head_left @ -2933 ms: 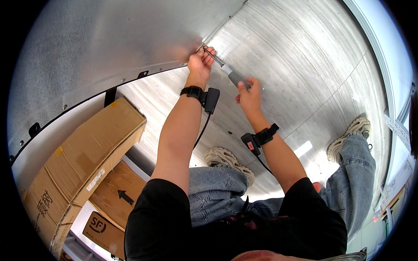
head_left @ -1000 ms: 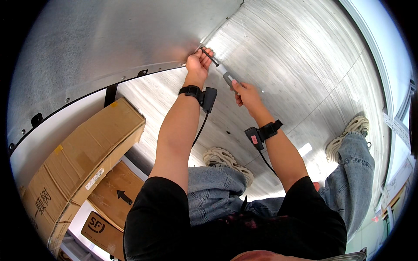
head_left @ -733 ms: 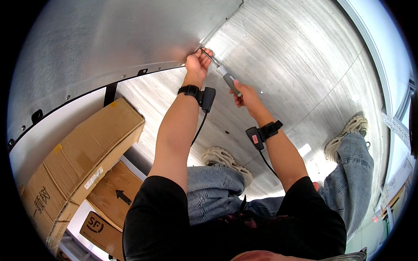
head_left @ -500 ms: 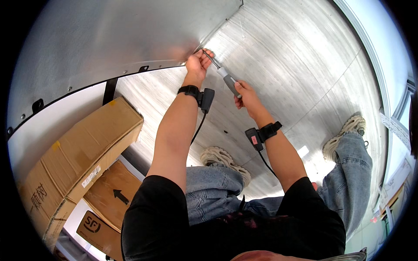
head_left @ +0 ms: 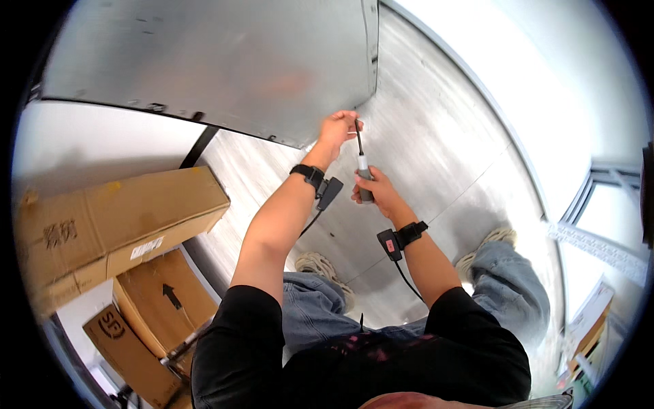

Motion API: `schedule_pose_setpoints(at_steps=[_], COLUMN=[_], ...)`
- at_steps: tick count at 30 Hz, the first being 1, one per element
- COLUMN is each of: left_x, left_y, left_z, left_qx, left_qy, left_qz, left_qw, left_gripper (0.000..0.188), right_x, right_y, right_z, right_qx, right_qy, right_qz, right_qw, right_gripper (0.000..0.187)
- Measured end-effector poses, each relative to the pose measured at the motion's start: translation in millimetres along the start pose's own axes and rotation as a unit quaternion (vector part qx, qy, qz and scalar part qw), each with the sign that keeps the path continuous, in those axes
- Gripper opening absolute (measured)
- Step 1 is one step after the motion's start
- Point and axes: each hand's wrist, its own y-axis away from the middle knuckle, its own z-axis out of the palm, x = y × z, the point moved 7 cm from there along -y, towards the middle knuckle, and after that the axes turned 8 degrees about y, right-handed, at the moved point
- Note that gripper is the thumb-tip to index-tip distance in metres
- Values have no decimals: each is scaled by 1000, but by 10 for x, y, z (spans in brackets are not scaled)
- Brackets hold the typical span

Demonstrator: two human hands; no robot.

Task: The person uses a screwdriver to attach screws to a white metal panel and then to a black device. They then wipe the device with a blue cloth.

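My right hand [head_left: 380, 191] is closed around the grey handle of a screwdriver [head_left: 363, 165]. Its thin dark shaft points away from me, toward the lower edge of a large grey metal panel [head_left: 231, 61]. At the shaft's tip, my left hand [head_left: 336, 129] has its thumb and fingers drawn together close to the panel's near right corner. Whatever those fingertips pinch is too small to make out, and they partly cover the tip. A black strap with a small cabled box sits on each wrist.
Brown cardboard boxes [head_left: 136, 211] are stacked at the left, beside a dark upright leg [head_left: 199, 148] under the panel. Light wood-look floor [head_left: 436, 136] spreads under my hands and shoes. A white wall [head_left: 538, 88] rises at the right.
The view has swung, so the panel's right edge now shows. Both hands have moved along with the screwdriver, whose shaft slanted left before and now points almost straight away from me.
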Motion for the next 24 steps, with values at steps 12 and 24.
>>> schedule_pose_setpoints(at_steps=[12, 24], left_x=[1564, 3412], left_y=[2311, 4372], left_z=[1106, 1129], left_qx=[-3, -98], left_qy=[49, 56], left_qz=[46, 81], left_qw=[998, 990], left_gripper=[20, 18], right_x=[-1567, -3934], right_y=[2186, 4624], right_z=[293, 1046], right_qx=[-28, 68], right_qy=[86, 173], right_qz=[-4, -92], right_qw=[996, 978], right_gripper=[22, 18])
